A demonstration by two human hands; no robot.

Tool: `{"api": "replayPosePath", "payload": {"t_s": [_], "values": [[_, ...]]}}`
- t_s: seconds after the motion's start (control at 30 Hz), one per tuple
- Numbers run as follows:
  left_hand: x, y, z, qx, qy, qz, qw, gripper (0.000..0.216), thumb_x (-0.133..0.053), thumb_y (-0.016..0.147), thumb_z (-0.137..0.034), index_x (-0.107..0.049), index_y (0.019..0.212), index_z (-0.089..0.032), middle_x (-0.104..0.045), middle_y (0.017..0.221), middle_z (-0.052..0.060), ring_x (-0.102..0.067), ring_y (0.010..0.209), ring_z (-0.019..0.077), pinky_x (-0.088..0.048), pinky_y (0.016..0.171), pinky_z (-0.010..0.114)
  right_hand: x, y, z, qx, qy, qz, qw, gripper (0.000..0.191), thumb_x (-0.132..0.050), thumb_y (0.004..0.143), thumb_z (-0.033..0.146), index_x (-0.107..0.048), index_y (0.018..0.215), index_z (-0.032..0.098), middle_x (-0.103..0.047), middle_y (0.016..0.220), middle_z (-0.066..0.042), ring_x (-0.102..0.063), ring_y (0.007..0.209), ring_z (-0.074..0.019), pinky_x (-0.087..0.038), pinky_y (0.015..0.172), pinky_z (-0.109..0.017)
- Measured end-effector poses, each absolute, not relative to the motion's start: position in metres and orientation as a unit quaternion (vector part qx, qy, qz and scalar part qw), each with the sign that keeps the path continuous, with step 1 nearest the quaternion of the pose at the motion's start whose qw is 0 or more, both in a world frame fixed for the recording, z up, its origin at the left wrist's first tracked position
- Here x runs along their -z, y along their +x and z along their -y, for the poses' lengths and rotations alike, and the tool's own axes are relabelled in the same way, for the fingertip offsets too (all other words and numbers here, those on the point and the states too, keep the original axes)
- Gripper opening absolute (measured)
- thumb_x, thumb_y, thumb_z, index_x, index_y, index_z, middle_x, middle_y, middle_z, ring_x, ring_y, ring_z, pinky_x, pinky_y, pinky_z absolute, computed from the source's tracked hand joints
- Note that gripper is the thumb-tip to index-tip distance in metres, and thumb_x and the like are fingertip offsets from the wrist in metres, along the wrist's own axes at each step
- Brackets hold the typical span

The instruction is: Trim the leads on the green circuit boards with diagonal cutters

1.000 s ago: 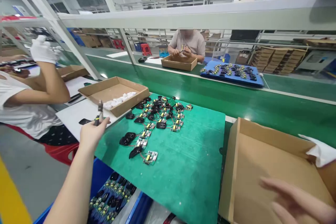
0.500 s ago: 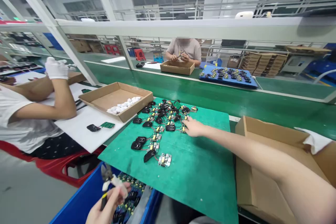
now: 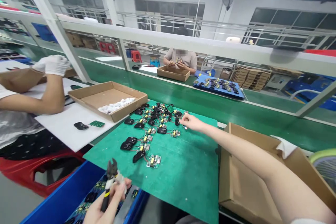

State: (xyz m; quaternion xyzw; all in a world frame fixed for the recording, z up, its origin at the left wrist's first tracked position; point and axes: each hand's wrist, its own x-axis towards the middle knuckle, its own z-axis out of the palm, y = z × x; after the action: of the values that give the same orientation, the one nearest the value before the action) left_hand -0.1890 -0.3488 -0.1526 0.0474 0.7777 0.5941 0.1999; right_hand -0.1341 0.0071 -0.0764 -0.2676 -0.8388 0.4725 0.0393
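Note:
My left hand [image 3: 106, 199] is closed around a pair of side cutters [image 3: 112, 173], jaws pointing up, above a blue bin. A black handle with a yellow band shows, and something whitish covers the part by my fingers. My right hand [image 3: 193, 122] reaches to the far right of the cluster on the green mat [image 3: 183, 168], thumb and fingers pinched. A small circuit board [image 3: 185, 127] shows just under the fingertips, partly hidden by them. A black plastic housing [image 3: 177, 121] lies close by. Several more boards wired to black housings spread leftward, one board [image 3: 153, 161] nearest me.
The blue bin [image 3: 63, 190] below left holds more boards. A cardboard tray [image 3: 110, 87] with white pieces stands back left, near a gloved co-worker [image 3: 55, 64]. On the right is a cardboard box [image 3: 249, 182]. Across the bench are another person and a blue tray [image 3: 217, 85].
The view has shifted, so the bench sits further left. My right hand has drawn slightly right, a board now under its fingertips. The cutters have turned more upright.

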Motion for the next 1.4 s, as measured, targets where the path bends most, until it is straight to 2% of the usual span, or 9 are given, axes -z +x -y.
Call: {"api": "replayPosePath", "payload": {"t_s": [0.13, 0.27, 0.43, 0.53, 0.67, 0.87, 1.03, 1.2, 1.4], "values": [[0.109, -0.178, 0.293, -0.556, 0.216, -0.780, 0.191, 0.076, -0.066, 0.048, -0.097, -0.063, 0.059, -0.022, -0.077, 0.088, 0.011, -0.071, 0.104, 0.0362, -0.055, 0.104, 0.045, 0.044, -0.042, -0.003, -0.625, -0.254, 0.729, 0.114, 0.030, -0.058, 0.102, 0.047, -0.061, 0.105, 0.018, -0.074, 0.097, -0.007, -0.074, 0.084, -0.0188, -0.061, 0.081, -0.037], [0.065, -0.156, 0.233, -0.500, 0.442, -0.726, 0.164, 0.063, -0.063, 0.072, -0.085, -0.069, 0.071, -0.022, -0.075, 0.088, 0.007, -0.071, 0.088, 0.0252, -0.058, 0.086, 0.031, 0.020, 0.069, 0.024, -0.706, -0.274, 0.624, 0.191, 0.044, -0.072, 0.086, 0.061, -0.053, 0.099, 0.025, -0.078, 0.096, -0.006, -0.077, 0.088, -0.0208, -0.059, 0.083, -0.035], [0.020, -0.111, 0.157, -0.425, 0.660, -0.590, 0.189, 0.045, -0.053, 0.094, -0.060, -0.069, 0.076, -0.023, -0.073, 0.089, 0.003, -0.067, 0.085, 0.0201, -0.054, 0.076, 0.024, 0.024, 0.158, 0.059, -0.779, -0.293, 0.445, 0.330, 0.037, -0.083, 0.080, 0.043, -0.059, 0.100, 0.023, -0.081, 0.093, -0.005, -0.079, 0.085, -0.0200, -0.060, 0.080, -0.030], [0.011, -0.083, 0.115, -0.406, 0.720, -0.527, 0.195, 0.038, -0.051, 0.095, -0.053, -0.070, 0.082, -0.023, -0.074, 0.093, 0.003, -0.068, 0.084, 0.0197, -0.054, 0.076, 0.025, 0.043, 0.184, 0.068, -0.773, -0.318, 0.395, 0.381, 0.030, -0.079, 0.082, 0.039, -0.059, 0.096, 0.023, -0.081, 0.092, -0.007, -0.080, 0.086, -0.0232, -0.061, 0.076, -0.032], [0.020, -0.053, 0.070, -0.353, 0.796, -0.477, 0.121, 0.034, -0.044, 0.096, -0.038, -0.067, 0.079, -0.021, -0.074, 0.092, 0.006, -0.069, 0.082, 0.0196, -0.055, 0.070, 0.027, 0.067, 0.199, 0.068, -0.745, -0.343, 0.369, 0.437, 0.028, -0.072, 0.084, 0.045, -0.055, 0.094, 0.025, -0.080, 0.087, -0.007, -0.081, 0.084, -0.0270, -0.061, 0.063, -0.032], [0.050, -0.027, 0.031, -0.298, 0.850, -0.432, 0.051, 0.029, -0.042, 0.086, -0.017, -0.069, 0.092, -0.021, -0.075, 0.110, 0.010, -0.071, 0.101, 0.0252, -0.055, 0.084, 0.038, 0.072, 0.211, 0.078, -0.703, -0.356, 0.339, 0.514, 0.028, -0.071, 0.088, 0.045, -0.054, 0.097, 0.025, -0.080, 0.088, -0.006, -0.081, 0.086, -0.0283, -0.063, 0.066, -0.036], [0.074, -0.021, 0.024, -0.282, 0.872, -0.401, 0.016, 0.023, -0.044, 0.086, -0.017, -0.066, 0.089, -0.020, -0.074, 0.112, 0.013, -0.068, 0.102, 0.0294, -0.051, 0.083, 0.041, 0.077, 0.221, 0.093, -0.665, -0.392, 0.339, 0.538, 0.026, -0.070, 0.093, 0.047, -0.055, 0.098, 0.027, -0.079, 0.086, -0.005, -0.081, 0.084, -0.0297, -0.065, 0.070, -0.040], [0.084, -0.024, 0.025, -0.297, 0.874, -0.372, -0.100, 0.023, -0.039, 0.093, -0.018, -0.062, 0.091, -0.018, -0.073, 0.105, 0.012, -0.068, 0.095, 0.0284, -0.045, 0.075, 0.039, 0.083, 0.219, 0.097, -0.598, -0.463, 0.329, 0.566, 0.030, -0.072, 0.090, 0.052, -0.056, 0.099, 0.028, -0.077, 0.084, -0.005, -0.080, 0.087, -0.0306, -0.066, 0.069, -0.041], [0.081, -0.027, 0.023, -0.279, 0.889, -0.349, -0.100, 0.020, -0.038, 0.093, -0.020, -0.057, 0.087, -0.021, -0.071, 0.100, 0.011, -0.067, 0.089, 0.0277, -0.040, 0.073, 0.039, 0.083, 0.214, 0.097, -0.539, -0.512, 0.356, 0.566, 0.028, -0.069, 0.092, 0.053, -0.055, 0.101, 0.030, -0.077, 0.086, -0.004, -0.079, 0.086, -0.0308, -0.065, 0.066, -0.041]]}}
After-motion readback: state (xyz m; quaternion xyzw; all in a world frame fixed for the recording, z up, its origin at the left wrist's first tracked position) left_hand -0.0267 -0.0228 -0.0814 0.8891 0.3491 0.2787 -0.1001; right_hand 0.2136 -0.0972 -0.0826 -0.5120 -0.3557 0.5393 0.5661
